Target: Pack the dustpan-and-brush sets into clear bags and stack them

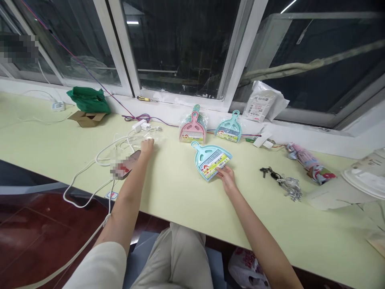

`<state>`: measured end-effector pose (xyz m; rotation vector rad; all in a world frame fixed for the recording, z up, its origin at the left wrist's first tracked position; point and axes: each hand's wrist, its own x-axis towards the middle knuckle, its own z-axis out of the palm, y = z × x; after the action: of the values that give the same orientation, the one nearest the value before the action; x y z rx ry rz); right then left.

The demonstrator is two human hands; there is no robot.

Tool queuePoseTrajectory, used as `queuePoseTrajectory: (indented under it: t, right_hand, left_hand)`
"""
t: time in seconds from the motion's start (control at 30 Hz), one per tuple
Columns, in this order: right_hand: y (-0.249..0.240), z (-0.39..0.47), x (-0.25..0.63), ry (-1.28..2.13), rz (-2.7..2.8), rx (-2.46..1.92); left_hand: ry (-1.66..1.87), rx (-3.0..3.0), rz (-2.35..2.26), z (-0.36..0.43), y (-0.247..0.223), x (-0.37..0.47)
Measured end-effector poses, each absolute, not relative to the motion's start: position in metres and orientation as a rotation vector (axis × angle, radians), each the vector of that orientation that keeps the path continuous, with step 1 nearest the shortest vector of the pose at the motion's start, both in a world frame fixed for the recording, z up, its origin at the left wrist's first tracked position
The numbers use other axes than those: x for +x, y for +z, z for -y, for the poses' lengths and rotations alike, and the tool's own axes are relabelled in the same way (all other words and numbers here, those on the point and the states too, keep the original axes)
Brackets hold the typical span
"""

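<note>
My right hand (227, 179) grips the lower right edge of a light-blue mini dustpan and brush set (207, 158), which has a printed label strip across its front. My left hand (147, 147) is closed on a thin, clear plastic bag (157, 138) that is hard to make out, beside the white cables. Behind the held set, a stack of dustpan sets with a pink one (193, 127) in front leans against the window wall in clear wrapping. To its right stands a wrapped teal dustpan set (230, 128).
A phone (128, 165), white cables (100, 156) and a white plug (140, 125) lie on the left. A cardboard box (87, 119) with a green bag (88, 100) sits farther back. Keys (270, 173), a folded umbrella (309, 162) and a large white bucket (345, 180) are on the right.
</note>
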<state>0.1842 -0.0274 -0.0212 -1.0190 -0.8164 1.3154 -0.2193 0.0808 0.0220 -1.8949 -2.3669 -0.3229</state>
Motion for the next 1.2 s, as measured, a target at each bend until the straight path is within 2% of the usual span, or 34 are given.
queuePoseTrajectory:
  t: [0.3, 0.4, 0.47, 0.53, 0.73, 0.87, 0.93, 1.0, 1.13, 1.2]
  right_hand:
    - [-0.008, 0.036, 0.185, 1.412, 0.938, -0.959]
    - [-0.002, 0.037, 0.187, 1.488, 1.014, -0.984]
    - [-0.001, 0.037, 0.188, 1.516, 1.020, -1.010]
    - [-0.001, 0.036, 0.189, 1.508, 0.974, -1.022]
    - [-0.007, 0.036, 0.182, 1.493, 0.879, -0.957]
    - [-0.008, 0.038, 0.177, 1.472, 0.880, -0.934]
    - [-0.009, 0.039, 0.176, 1.431, 0.820, -0.915]
    - [-0.009, 0.039, 0.175, 1.386, 0.757, -0.880]
    - [-0.010, 0.038, 0.175, 1.334, 0.699, -0.824]
    - [-0.011, 0.037, 0.176, 1.326, 0.702, -0.821]
  left_hand:
    - [-1.008, -2.237, 2.098, -0.021, 0.020, -0.113]
    - [-1.320, -2.228, 2.120, -0.005, 0.016, -0.095]
    - [-1.406, -2.208, 2.131, -0.003, 0.017, -0.091]
    - [-1.306, -2.245, 2.087, -0.003, 0.020, -0.089]
    - [-0.702, -2.443, 1.743, 0.001, 0.029, -0.066]
    - [-0.705, -2.545, 1.643, 0.008, 0.032, -0.045]
    - [-0.939, -2.575, 1.592, 0.010, 0.031, -0.037]
    - [-1.354, -2.432, 1.628, 0.008, 0.028, -0.031]
    - [-2.346, -1.756, 2.062, -0.004, 0.025, -0.014]
    - [-2.764, -1.708, 2.291, -0.011, 0.024, -0.003]
